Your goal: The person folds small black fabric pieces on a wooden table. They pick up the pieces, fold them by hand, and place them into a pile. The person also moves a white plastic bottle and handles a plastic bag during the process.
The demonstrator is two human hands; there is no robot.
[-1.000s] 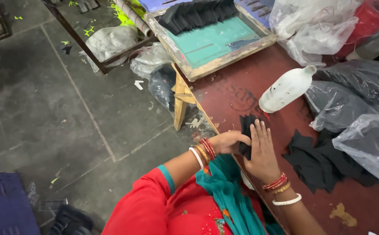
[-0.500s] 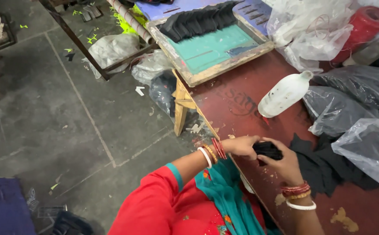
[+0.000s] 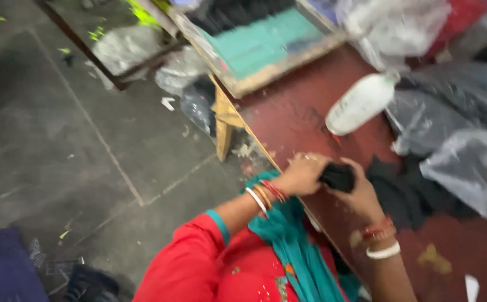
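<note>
Both hands met at the near edge of the dark red table (image 3: 478, 251). The left hand (image 3: 299, 174) and the right hand (image 3: 358, 193) were closed together around a small black bundle of cloth (image 3: 337, 176), fingers curled over it from either side, so the bundle sat squeezed between them just above the tabletop. It looked soft and light, bunching easily under the fingers, with no stiffness; such a wad would likely hold best gathered whole in the palm rather than pinched at an edge, where layers could slip loose. More black cloth pieces (image 3: 406, 193) lay just right of the hands. A white plastic bottle (image 3: 361, 103) lay on its side farther off, beside clear plastic bags (image 3: 473, 168).
</note>
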